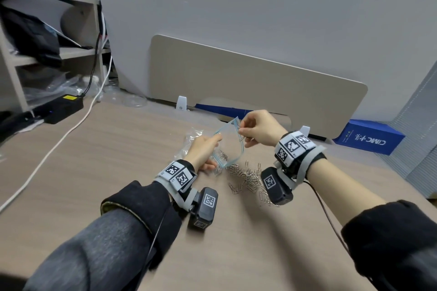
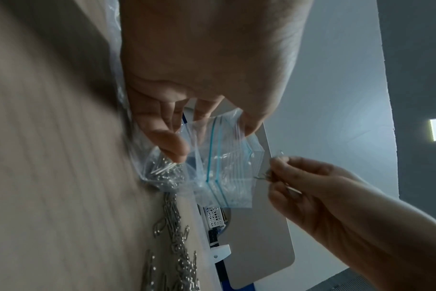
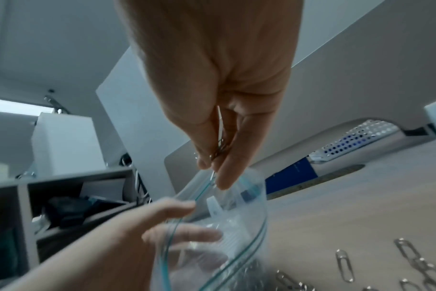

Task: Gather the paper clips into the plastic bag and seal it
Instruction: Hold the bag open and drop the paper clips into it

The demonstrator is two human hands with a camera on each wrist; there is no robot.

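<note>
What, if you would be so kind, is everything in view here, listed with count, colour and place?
clear plastic zip bag with blue seal line: one, held open above the desk, some clips inside.
loose silver metal paper clips: many, heaped on the desk below the bag.
pinched silver clips: a few, at the bag's mouth.
wood-grain desk: one, light brown.
beige divider panel: one, at the desk's rear.
blue cardboard box: one, right rear.
black power adapter: one, left rear.
white cable: one, across the desk's left.
shelf unit: one, pale, far left.
left hand: holds the bag.
right hand: fingers pinch clips.
</note>
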